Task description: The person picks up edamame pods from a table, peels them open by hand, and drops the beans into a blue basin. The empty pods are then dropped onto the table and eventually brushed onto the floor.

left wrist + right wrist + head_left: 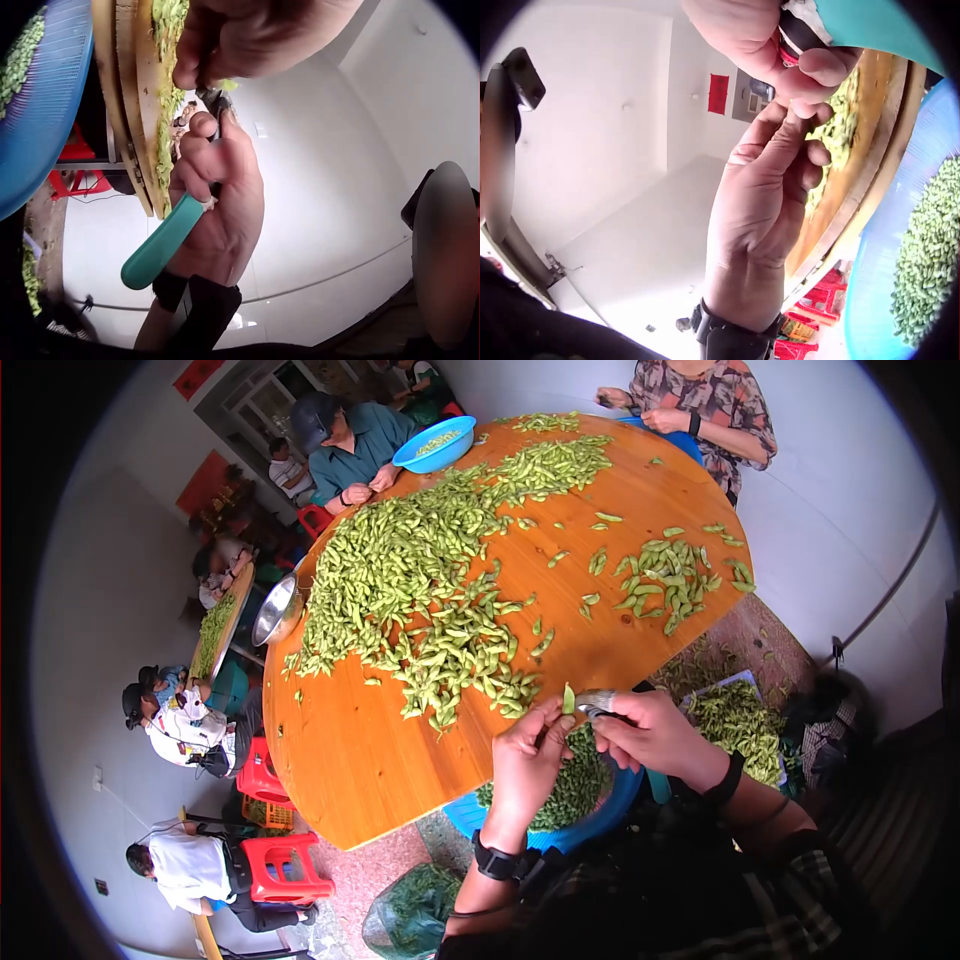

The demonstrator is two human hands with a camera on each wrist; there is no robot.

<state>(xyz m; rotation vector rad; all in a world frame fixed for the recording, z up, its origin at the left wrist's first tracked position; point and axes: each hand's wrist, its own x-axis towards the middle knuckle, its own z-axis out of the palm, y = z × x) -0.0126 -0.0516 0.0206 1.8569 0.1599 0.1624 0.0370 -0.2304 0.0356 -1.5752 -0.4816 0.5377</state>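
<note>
Fingers of the left hand [527, 755] pinch a green pod [569, 698], its tip standing upright between thumb and forefinger, over a blue basin [465, 815] below the near edge of the wooden tabletop [340, 760]. Right beside it, the fingers of the right hand [660, 735] are curled round a tool [161, 240] with a teal handle, which sticks out of the bottom of the grip; its metal end points towards the pod. The tool looks like a small blade or a pair of scissors, but the fingers hide too much to be sure, and I cannot tell whether it touches the pod. Shelled green beans [570, 785] lie in the basin under both hands. A large heap of pods [400, 560] spreads across the tabletop, with a smaller group of pods [670, 580] near the right edge. Along the far side stands a blue bowl [462, 448], with a person in a dark cap [350, 455] seated behind it and a person in a patterned shirt [705, 415] to the right. A metal bowl [278, 610] sits at the left edge. Red stools [285, 865] and a green bag [408, 910] rest on the floor.
</note>
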